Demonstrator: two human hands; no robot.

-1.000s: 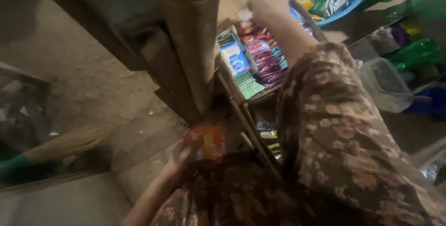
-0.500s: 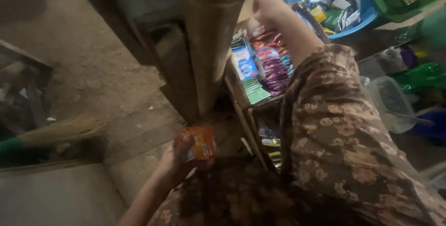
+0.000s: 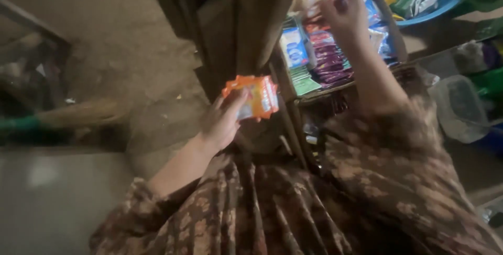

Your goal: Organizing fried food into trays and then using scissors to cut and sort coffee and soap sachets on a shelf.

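left hand (image 3: 222, 124) pinching small orange foil sachet (image 3: 252, 97) by fingertips; right hand (image 3: 338, 6) blurred among hanging sachet strips (image 3: 325, 58), grip unclear; could slip.

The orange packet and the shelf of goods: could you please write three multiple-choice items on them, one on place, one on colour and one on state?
1. Where is the right hand?
A. Up at the packets on the shelf
B. Resting in the lap
C. On the floor

2. What colour is the packet in the left hand?
A. Green
B. Orange
C. Black

3. How is that packet kept?
A. Lying on the floor
B. Held up in the fingers
C. Tucked in the blue basin

Answers: 1 A, the arm reaches to the hanging purple sachets. 2 B, its edges are bright orange. 3 B, the thumb and fingers grip it in the air.
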